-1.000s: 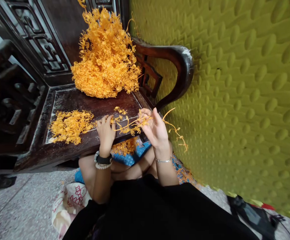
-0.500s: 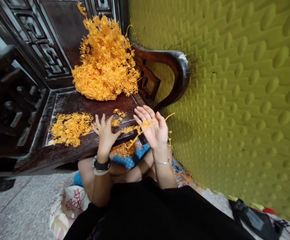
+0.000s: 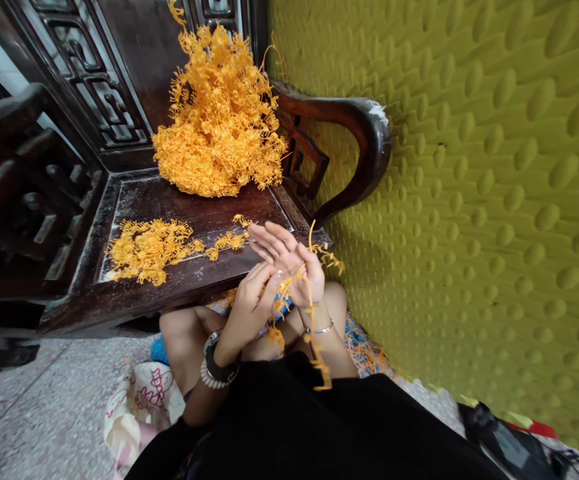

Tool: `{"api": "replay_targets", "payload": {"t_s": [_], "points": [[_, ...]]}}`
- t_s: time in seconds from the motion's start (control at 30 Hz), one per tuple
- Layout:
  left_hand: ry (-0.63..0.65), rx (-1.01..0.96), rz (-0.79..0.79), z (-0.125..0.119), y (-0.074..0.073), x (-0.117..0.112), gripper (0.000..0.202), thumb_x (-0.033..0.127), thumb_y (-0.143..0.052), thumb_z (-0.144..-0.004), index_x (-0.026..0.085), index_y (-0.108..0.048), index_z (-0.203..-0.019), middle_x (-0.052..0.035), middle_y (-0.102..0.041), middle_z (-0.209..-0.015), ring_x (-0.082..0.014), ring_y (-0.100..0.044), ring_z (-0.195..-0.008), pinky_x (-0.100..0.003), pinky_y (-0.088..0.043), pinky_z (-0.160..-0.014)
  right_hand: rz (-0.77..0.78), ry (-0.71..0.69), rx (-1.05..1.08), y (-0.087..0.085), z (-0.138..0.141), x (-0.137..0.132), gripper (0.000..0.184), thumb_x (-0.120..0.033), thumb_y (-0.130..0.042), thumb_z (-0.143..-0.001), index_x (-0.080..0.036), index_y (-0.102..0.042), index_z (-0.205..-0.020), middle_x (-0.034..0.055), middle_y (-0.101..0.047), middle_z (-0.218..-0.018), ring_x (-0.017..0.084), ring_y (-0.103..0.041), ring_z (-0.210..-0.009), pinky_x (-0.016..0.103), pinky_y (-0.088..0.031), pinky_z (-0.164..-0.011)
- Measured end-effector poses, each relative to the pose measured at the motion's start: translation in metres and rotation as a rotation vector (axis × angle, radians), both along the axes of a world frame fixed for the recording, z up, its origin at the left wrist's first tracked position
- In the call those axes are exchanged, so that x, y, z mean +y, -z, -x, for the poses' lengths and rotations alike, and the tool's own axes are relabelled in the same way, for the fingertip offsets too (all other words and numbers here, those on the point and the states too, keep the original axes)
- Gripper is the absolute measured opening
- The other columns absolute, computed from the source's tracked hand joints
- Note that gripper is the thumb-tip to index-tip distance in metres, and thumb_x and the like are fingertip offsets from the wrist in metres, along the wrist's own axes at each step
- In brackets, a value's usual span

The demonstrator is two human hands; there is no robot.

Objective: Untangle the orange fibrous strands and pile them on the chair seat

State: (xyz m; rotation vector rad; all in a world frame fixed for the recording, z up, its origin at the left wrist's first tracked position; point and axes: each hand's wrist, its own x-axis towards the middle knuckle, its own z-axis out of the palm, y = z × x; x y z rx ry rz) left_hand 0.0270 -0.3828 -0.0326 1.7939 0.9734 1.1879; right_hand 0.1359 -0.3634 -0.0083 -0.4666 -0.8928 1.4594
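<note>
My right hand (image 3: 294,267) is turned palm up in front of the seat edge, fingers stretched out. It holds a thin orange plastic strand (image 3: 311,300) with small branching bits, which crosses the palm by the thumb and hangs towards my lap. Against that palm, my left hand (image 3: 254,300) has its fingers drawn together on orange bits of the strand; the exact grip is partly hidden. On the dark wooden seat beyond lie a flat pile of small orange plastic pieces (image 3: 152,250) and a few loose pieces (image 3: 229,241).
A tall heap of orange plastic pieces (image 3: 219,127) stands at the back of the wooden chair (image 3: 199,210). Its curved armrest (image 3: 369,147) is beside a green padded wall (image 3: 494,200). A white cloth bag (image 3: 142,400) sits on the speckled floor (image 3: 59,393).
My left hand has come from above the seat, fingers spread, to my right palm, and its fingers have closed. The orange strand now hangs lower. The view has shifted slightly.
</note>
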Motion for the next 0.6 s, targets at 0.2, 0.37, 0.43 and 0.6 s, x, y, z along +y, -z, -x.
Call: {"api": "replay_targets", "payload": {"t_s": [0.2, 0.37, 0.43, 0.6], "points": [[-0.16, -0.084, 0.032, 0.009, 0.015, -0.006, 0.024, 0.03, -0.047, -0.093, 0.019, -0.05, -0.071, 0.0016, -0.049, -0.069, -0.0128, -0.047, -0.066, -0.024, -0.039, -0.065, -0.009, 0.129, 0.114, 0.007, -0.016, -0.008, 0.071, -0.057, -0.036, -0.093, -0.02, -0.038, -0.033, 0.0007, -0.049, -0.043, 0.013, -0.057, -0.054, 0.036, -0.053, -0.079], [-0.417, -0.26, 0.135, 0.034, 0.029, -0.007, 0.031, 0.041, -0.038, -0.096, 0.021, -0.048, -0.075, 0.0024, -0.046, -0.068, -0.013, -0.044, -0.063, -0.025, -0.039, -0.063, 0.087, 0.032, 0.186, 0.01, -0.04, -0.018, 0.072, -0.056, -0.037, -0.094, -0.018, -0.022, -0.035, -0.0053, -0.015, -0.036, 0.007, -0.022, -0.033, 0.021, -0.029, -0.039], [-0.633, -0.274, 0.102, 0.05, 0.033, -0.002, 0.031, 0.042, -0.04, -0.095, 0.021, -0.047, -0.075, 0.0031, -0.044, -0.068, -0.0126, -0.042, -0.062, -0.024, -0.037, -0.062, 0.066, 0.053, 0.182, 0.011, -0.053, -0.021, 0.073, -0.057, -0.04, -0.092, -0.017, -0.019, -0.035, -0.0058, -0.012, -0.037, 0.007, -0.017, -0.034, 0.021, -0.022, -0.037], [-0.68, 0.119, -0.032, 0.067, 0.034, 0.032, 0.031, 0.037, -0.042, -0.095, 0.019, -0.049, -0.071, 0.0018, -0.045, -0.065, -0.0132, -0.043, -0.061, -0.026, -0.034, -0.063, 0.066, 0.075, 0.112, 0.01, -0.065, -0.021, 0.073, -0.063, -0.042, -0.089, -0.018, -0.02, -0.035, -0.0056, -0.013, -0.037, 0.007, -0.02, -0.035, 0.021, -0.021, -0.038]]}}
